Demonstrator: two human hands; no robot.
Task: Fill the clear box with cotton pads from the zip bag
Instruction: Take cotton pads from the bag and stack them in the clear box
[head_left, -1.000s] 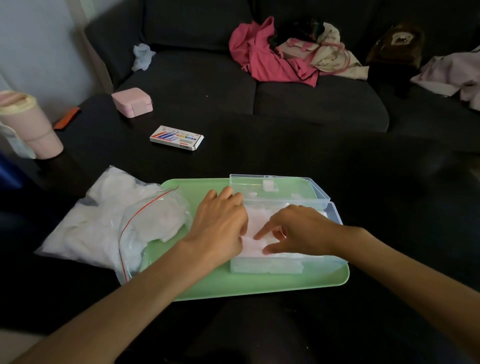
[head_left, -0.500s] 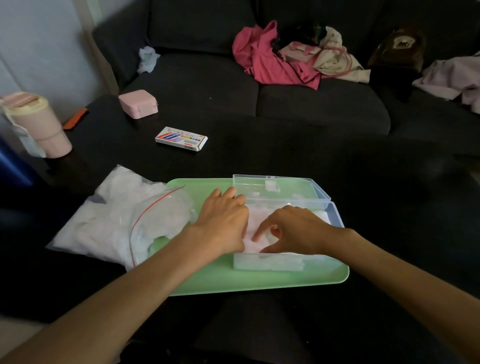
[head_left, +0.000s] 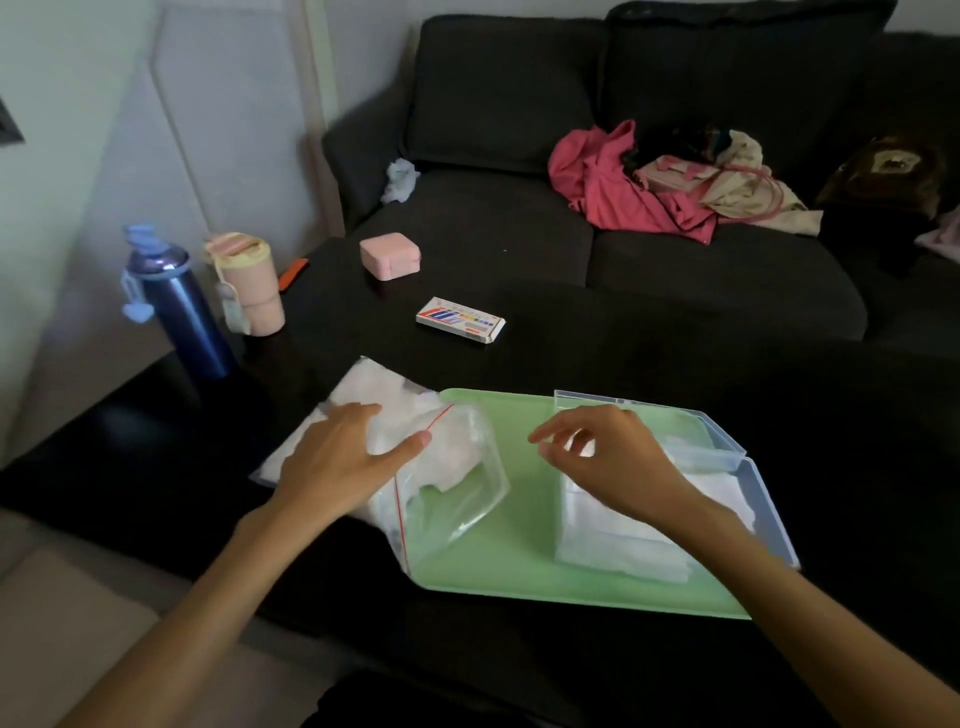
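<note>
Left hand (head_left: 337, 457) flat on zip bag (head_left: 447, 483); right hand (head_left: 608, 462) loosely curled.

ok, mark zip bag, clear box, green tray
zip bag (head_left: 457, 488): head view, clear film near its mouth
clear box (head_left: 774, 514): head view, right wall
green tray (head_left: 524, 519): head view, bare floor between bag and box
</note>
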